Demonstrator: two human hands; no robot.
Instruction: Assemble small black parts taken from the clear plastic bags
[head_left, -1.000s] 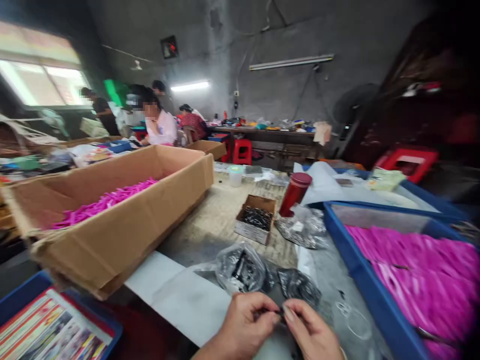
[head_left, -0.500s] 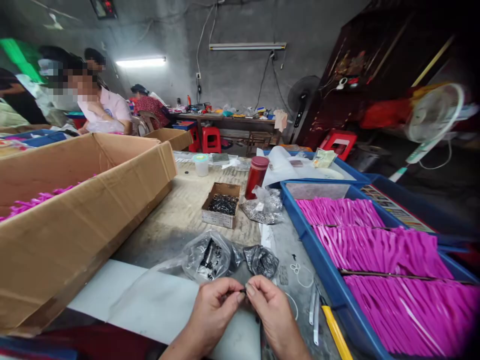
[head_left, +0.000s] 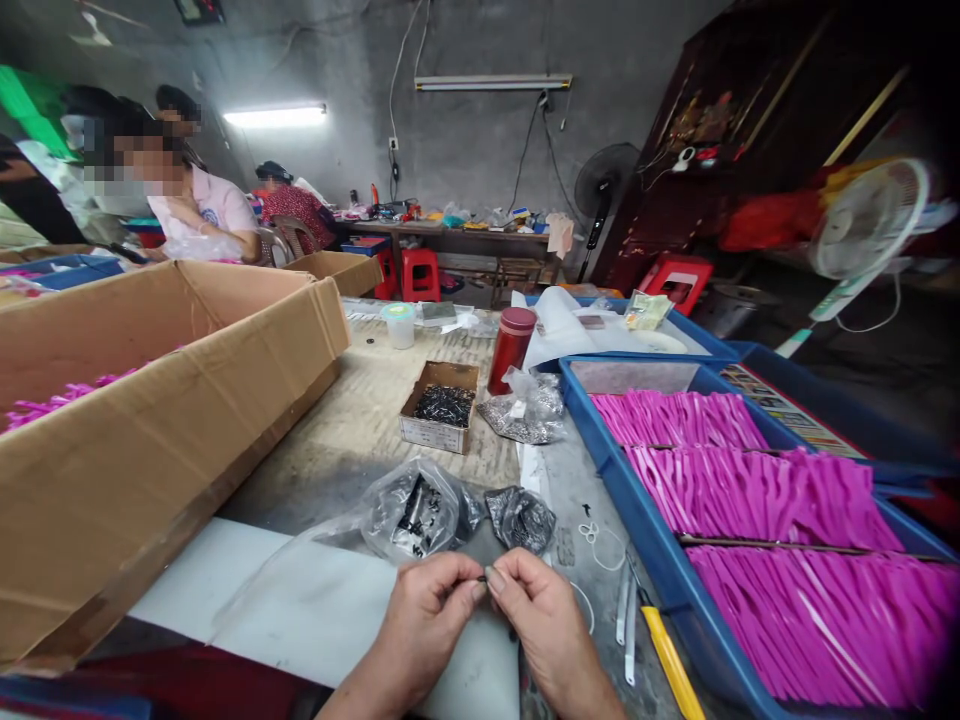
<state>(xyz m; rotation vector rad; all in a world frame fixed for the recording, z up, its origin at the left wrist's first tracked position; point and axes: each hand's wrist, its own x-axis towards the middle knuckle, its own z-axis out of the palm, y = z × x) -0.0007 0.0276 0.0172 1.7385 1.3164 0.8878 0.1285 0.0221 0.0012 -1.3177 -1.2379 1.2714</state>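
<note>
Pinching one tiny dark part between touching fingertips, left hand and right hand.

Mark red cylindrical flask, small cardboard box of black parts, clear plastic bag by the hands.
red cylindrical flask [head_left: 512,355]: head view, body middle.
small cardboard box [head_left: 435,434]: head view, front wall.
clear plastic bag [head_left: 412,512]: head view, bulging middle.

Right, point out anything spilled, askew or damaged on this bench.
Nothing looks spilled or broken. A few white rings lie loose on the table beside the blue tray, and the box has a creased side. The left hand and right hand pinch a small dark part.
</note>
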